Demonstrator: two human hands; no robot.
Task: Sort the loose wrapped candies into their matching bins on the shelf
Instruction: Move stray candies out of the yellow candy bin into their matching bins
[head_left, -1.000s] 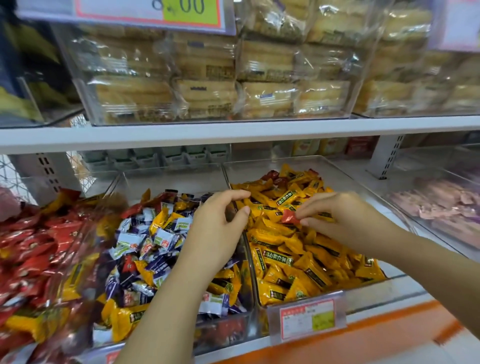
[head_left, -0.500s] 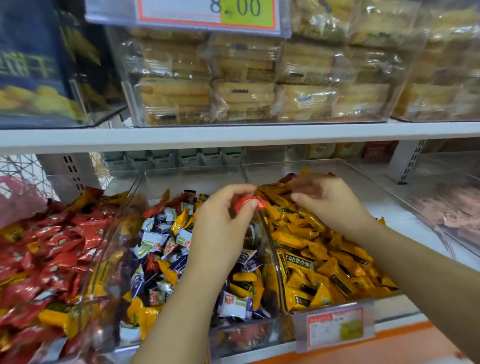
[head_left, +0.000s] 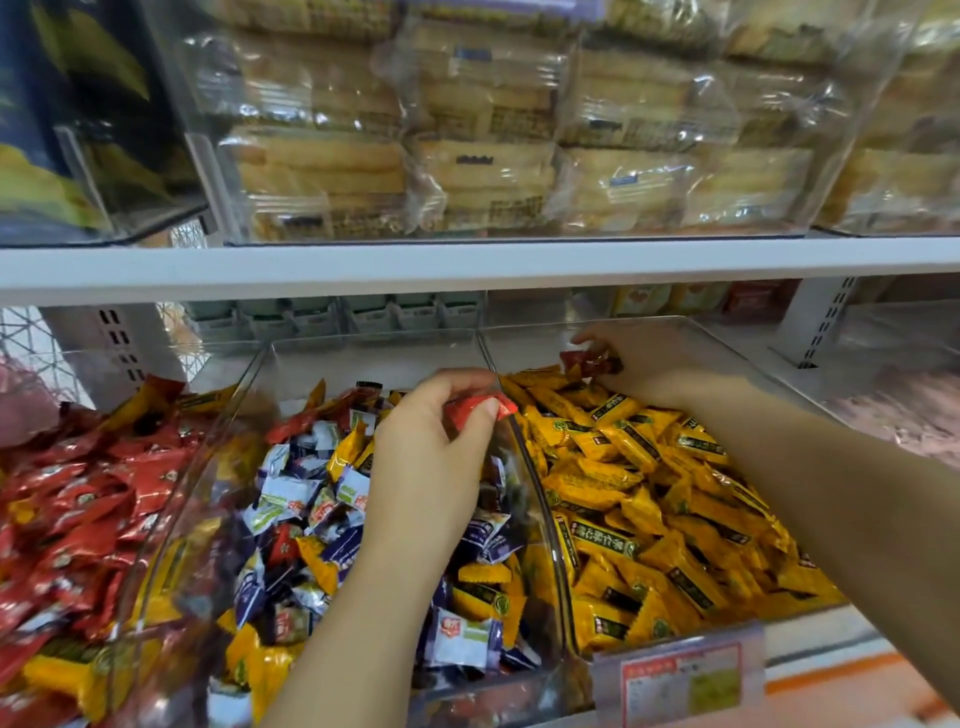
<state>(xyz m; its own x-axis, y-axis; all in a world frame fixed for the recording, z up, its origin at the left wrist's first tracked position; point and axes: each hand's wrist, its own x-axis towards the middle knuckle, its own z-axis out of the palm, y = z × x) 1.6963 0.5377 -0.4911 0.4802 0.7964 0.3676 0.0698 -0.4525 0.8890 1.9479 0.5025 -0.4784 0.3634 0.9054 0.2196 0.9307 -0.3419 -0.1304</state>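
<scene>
white store shelf (head_left: 467, 265); clear bins (head_left: 374, 343) | left hand (head_left: 431, 457) pinches red candy (head_left: 472, 408)

Shop, snack aisle. White metal shelf (head_left: 467, 265) on slotted uprights (head_left: 826, 322). Clear plastic bins (head_left: 540, 499) heaped with loose wrapped candies (head_left: 613, 478): red, yellow, purple-white. Price label (head_left: 680, 675) clipped on bin front. Bagged biscuits (head_left: 322, 171) stacked in clear cases on tier above.
</scene>
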